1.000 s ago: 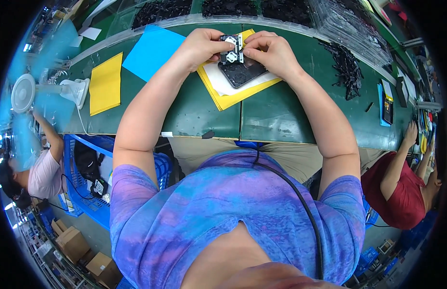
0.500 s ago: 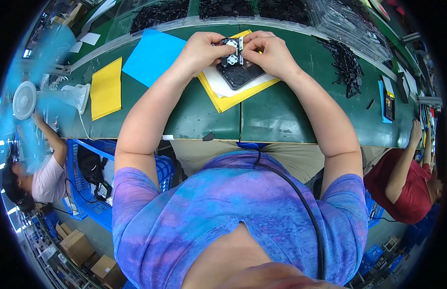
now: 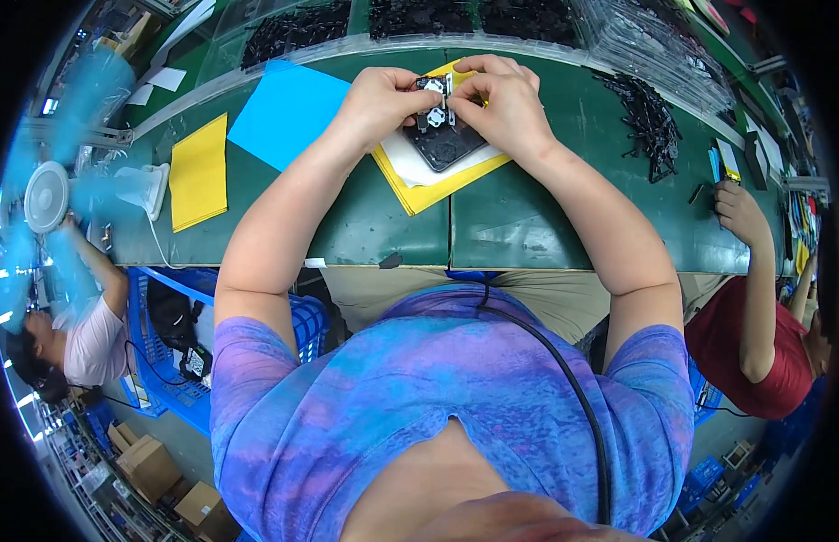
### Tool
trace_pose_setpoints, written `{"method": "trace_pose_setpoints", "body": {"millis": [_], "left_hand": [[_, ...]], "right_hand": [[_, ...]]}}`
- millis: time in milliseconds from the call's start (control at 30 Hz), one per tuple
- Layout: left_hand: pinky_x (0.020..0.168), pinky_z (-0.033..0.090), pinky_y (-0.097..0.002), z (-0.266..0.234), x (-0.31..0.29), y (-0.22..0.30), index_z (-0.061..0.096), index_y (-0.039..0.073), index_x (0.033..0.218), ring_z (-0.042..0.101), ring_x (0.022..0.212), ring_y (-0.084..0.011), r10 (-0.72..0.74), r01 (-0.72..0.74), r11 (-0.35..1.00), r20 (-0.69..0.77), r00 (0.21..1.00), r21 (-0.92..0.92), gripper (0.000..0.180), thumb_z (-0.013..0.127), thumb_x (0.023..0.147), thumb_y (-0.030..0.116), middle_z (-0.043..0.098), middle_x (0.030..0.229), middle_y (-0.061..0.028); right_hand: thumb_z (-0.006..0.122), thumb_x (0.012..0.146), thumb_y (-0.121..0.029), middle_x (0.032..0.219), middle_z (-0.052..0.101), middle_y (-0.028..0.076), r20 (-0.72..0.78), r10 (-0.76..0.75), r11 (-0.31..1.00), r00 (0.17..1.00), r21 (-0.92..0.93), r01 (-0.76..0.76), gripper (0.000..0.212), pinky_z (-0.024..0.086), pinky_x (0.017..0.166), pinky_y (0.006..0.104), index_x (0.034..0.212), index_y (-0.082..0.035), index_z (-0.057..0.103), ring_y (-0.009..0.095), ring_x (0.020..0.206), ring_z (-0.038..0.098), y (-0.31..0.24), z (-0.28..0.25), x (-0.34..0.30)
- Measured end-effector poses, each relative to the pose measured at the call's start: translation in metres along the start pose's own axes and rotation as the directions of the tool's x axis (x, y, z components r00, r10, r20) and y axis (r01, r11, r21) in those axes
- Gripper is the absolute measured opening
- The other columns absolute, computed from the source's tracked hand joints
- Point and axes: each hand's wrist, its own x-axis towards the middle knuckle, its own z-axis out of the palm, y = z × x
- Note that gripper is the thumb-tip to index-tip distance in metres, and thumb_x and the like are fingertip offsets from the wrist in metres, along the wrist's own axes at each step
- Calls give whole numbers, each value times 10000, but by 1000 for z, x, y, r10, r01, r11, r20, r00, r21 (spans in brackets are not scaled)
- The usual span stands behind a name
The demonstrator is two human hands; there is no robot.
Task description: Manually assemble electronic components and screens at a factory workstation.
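Note:
Over the green bench I hold a small black part with white plastic pieces [image 3: 434, 116] between both hands. My left hand [image 3: 380, 101] pinches its left side, with the thumb laid across the white pieces. At the part's right edge, the fingers of my right hand [image 3: 503, 98] are closed on a narrow light-coloured strip, whose kind I cannot make out. Just below the part lies a flat black rectangular device [image 3: 445, 150]. Under it are a white sheet [image 3: 403, 161] and yellow sheets [image 3: 419, 199].
A blue sheet [image 3: 279, 113], a yellow sheet [image 3: 200, 176] and a fan [image 3: 47, 197] are to the left. Black strip-like parts [image 3: 652, 131] are heaped at right. Bins of black parts [image 3: 424, 16] line the back. A co-worker's hand [image 3: 741, 212] reaches onto the bench at right.
My hands keep hold of the part, which has shifted only slightly. The right-hand co-worker's hand has moved onto the bench, over the dark device there.

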Motion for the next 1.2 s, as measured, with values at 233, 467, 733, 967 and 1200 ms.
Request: {"method": "trace_pose_setpoints", "body": {"millis": [233, 467, 733, 967, 1200], "left_hand": [[558, 419, -192, 0, -2, 0, 733, 22, 940, 538, 629, -29, 4, -4, 999, -15, 1000, -36, 139, 731, 879, 147, 681, 790, 19], [548, 399, -194, 2, -1, 1, 731, 29, 919, 523, 620, -25, 2, -3, 1000, -15, 1000, -18, 124, 730, 877, 145, 676, 778, 25], [550, 382, -199, 0, 1, -3, 735, 39, 927, 512, 616, -23, -6, 6, 1000, -9, 1000, -14, 135, 734, 874, 163, 669, 774, 34], [546, 451, -241, 0, 0, 0, 731, -30, 933, 569, 614, -62, 19, -19, 1000, -7, 1000, -24, 204, 745, 853, 156, 676, 754, -17], [538, 418, -219, 0, -1, 2, 725, -5, 915, 547, 612, -44, 16, -15, 999, -17, 1000, 32, 172, 739, 860, 157, 669, 760, 2]], "right_hand": [[710, 790, -122, 1210, 642, 4, 18, -232, 961, 973, -149, 232, 33, 308, 1052, 497, 794, -95, 727, 207, 1191, 545, -10, -8, 1], [713, 807, -116, 1294, 608, 31, 88, -245, 958, 966, -129, 255, 44, 270, 1095, 483, 839, -90, 700, 254, 1228, 524, -4, -10, 3], [689, 821, -129, 1328, 601, 59, 100, -137, 990, 986, 42, 133, 44, 281, 1105, 472, 824, -86, 679, 273, 1236, 526, 6, -1, 2], [682, 818, -137, 1333, 598, 67, 109, -143, 989, 984, -4, 145, 61, 267, 1119, 471, 807, -81, 662, 262, 1246, 530, 6, -1, 4], [673, 823, -138, 1324, 607, 75, 100, -159, 986, 982, -27, 163, 67, 266, 1119, 472, 799, -77, 660, 257, 1244, 540, 3, -1, 4]]}}
